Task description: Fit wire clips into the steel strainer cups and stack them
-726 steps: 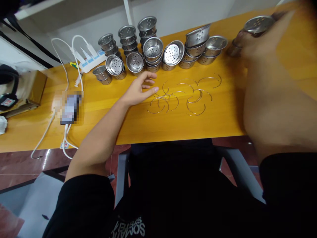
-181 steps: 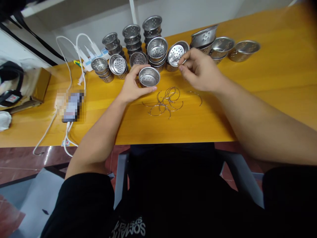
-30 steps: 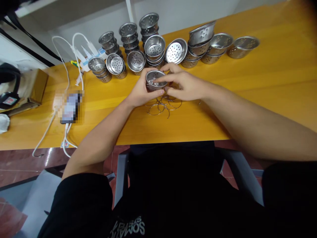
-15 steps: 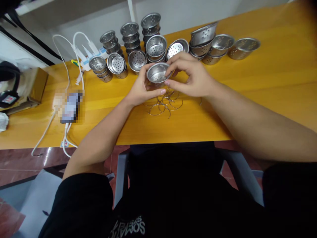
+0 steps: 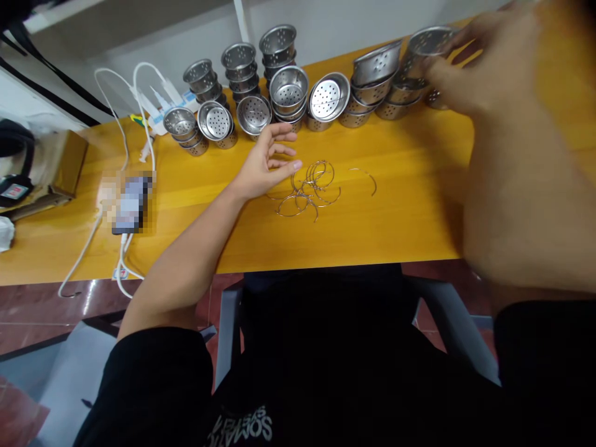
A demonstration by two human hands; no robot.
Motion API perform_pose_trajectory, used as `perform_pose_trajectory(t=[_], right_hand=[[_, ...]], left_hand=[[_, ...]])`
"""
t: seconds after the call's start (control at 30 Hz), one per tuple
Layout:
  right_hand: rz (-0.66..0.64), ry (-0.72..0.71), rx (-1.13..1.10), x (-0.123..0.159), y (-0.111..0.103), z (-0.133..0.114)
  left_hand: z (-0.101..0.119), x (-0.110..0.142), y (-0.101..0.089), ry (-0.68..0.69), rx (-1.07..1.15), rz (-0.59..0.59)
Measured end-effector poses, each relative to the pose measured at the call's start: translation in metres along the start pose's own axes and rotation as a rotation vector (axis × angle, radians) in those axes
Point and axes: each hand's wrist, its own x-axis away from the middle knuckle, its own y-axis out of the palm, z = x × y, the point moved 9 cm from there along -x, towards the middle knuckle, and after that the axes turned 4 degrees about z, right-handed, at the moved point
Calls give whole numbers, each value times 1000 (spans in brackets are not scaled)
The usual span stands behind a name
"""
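My right hand (image 5: 482, 65), partly blurred, grips the rim of a perforated metal strainer basket (image 5: 421, 53) at the back right. That basket is over or on a short stack of similar baskets (image 5: 395, 112); whether it rests there I cannot tell. Another basket (image 5: 436, 99) is mostly hidden behind my right hand. With its fingers loosely spread and nothing in them, my left hand (image 5: 267, 161) is above the table beside a tangle of thin curved wire handles (image 5: 310, 192). One more curved wire (image 5: 367, 176) lies apart, to the right of the tangle.
Along the back of the wooden table (image 5: 419, 217) stand several stacks of perforated metal baskets (image 5: 288, 90), some tilted. A power strip (image 5: 172, 115) with white cables, a phone (image 5: 133, 205) and a cardboard box (image 5: 69, 158) with headphones (image 5: 18, 158) are at the left.
My right hand has carried the strainer basket from the middle to the stacks at the back right. My left hand has let go of it and stayed near the wires.
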Motion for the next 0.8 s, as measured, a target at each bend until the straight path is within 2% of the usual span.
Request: perform_pose_trajectory(t=[0.2,0.37,0.6,0.8], right_hand=[[-49,42,31,16,-4,-26],[-83,93,37,16,-6,-19],[-161,145,-73,13,7,-5],[-142,112,-157,14,9,-6]], left_hand=[[1,0,-1,-56,-37,-6],[8,1,1,-52,-44,-18],[22,4,2,-83,-69,-14],[15,4,1,-81,-99,-18]])
